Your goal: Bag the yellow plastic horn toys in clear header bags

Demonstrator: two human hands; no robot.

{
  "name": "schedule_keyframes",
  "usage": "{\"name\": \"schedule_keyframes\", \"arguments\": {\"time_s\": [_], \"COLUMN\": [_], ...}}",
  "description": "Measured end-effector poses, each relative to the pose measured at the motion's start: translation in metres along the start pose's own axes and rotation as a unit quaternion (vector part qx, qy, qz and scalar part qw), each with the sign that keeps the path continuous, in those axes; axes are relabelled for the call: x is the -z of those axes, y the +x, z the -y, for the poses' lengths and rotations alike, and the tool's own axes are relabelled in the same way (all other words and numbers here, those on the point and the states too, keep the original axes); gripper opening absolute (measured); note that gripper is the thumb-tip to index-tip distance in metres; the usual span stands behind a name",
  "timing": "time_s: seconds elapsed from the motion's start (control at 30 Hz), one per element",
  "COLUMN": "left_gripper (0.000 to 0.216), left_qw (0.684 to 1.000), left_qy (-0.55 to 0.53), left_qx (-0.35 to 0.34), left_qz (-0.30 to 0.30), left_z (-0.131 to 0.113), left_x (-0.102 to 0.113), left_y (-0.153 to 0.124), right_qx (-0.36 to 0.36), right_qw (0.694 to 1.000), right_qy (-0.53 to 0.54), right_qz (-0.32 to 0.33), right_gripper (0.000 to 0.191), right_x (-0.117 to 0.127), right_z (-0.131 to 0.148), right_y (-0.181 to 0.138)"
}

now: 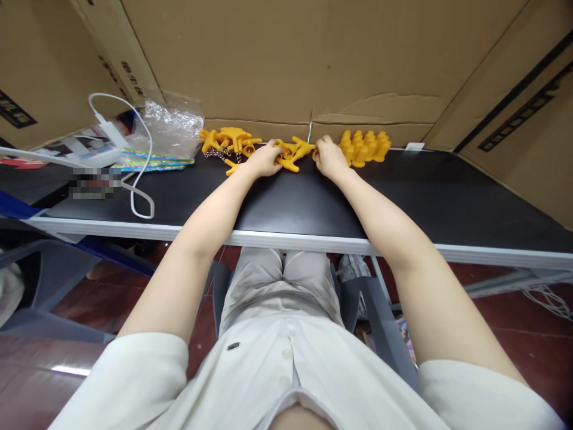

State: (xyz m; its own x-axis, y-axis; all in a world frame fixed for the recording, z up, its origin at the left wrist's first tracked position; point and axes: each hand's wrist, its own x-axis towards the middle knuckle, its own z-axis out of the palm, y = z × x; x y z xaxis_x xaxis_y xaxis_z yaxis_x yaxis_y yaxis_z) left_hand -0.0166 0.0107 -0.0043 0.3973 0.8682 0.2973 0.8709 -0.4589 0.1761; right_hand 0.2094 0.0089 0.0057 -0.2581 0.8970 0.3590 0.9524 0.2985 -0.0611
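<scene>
Orange-yellow plastic pieces with branching arms (301, 145) lie between my hands at the back of the black tabletop. My left hand (267, 160) has its fingers curled over the near left end of these pieces and grips one. Beside it on the left is a pile of similar pieces (235, 137), with thin metal chains (219, 154) among them. My right hand (331, 157) is closed on a small orange-yellow plastic piece (316, 154), mostly hidden by the fingers. Just right of that hand, several upright orange-yellow knobbed pieces (364, 148) stand grouped in rows.
Cardboard walls (268, 60) close off the back and sides of the black table (304, 209). At the left are a clear plastic bag (172, 122), colourful flat packets (156, 161) and a looping white cable (150, 143). A small white tag (415, 146) lies at back right.
</scene>
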Motion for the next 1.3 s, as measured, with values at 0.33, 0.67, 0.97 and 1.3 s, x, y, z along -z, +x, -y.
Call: {"name": "schedule_keyframes", "arguments": {"time_s": [0.33, 0.67, 0.97, 1.3], "left_gripper": [0.067, 0.075, 0.051, 0.055], "left_qw": [0.998, 0.987, 0.976, 0.981], "left_qy": [-0.061, -0.075, -0.04, -0.019], "left_qx": [-0.011, 0.021, 0.082, 0.075], "left_qz": [-0.016, -0.141, -0.199, -0.177], "left_z": [0.011, -0.005, -0.001, -0.022], "left_x": [-0.01, 0.009, 0.017, 0.024], "left_y": [0.01, 0.003, 0.004, -0.004], "right_qx": [0.03, 0.236, 0.28, 0.208], "right_qw": [0.988, 0.953, 0.945, 0.975], "right_qy": [0.038, 0.113, 0.111, 0.056], "right_qz": [-0.148, -0.155, -0.124, -0.06], "right_gripper": [0.029, 0.033, 0.036, 0.052], "right_x": [0.006, 0.011, 0.01, 0.015], "right_z": [-0.036, -0.016, -0.016, -0.008], "right_y": [0.013, 0.007, 0.01, 0.0]}}
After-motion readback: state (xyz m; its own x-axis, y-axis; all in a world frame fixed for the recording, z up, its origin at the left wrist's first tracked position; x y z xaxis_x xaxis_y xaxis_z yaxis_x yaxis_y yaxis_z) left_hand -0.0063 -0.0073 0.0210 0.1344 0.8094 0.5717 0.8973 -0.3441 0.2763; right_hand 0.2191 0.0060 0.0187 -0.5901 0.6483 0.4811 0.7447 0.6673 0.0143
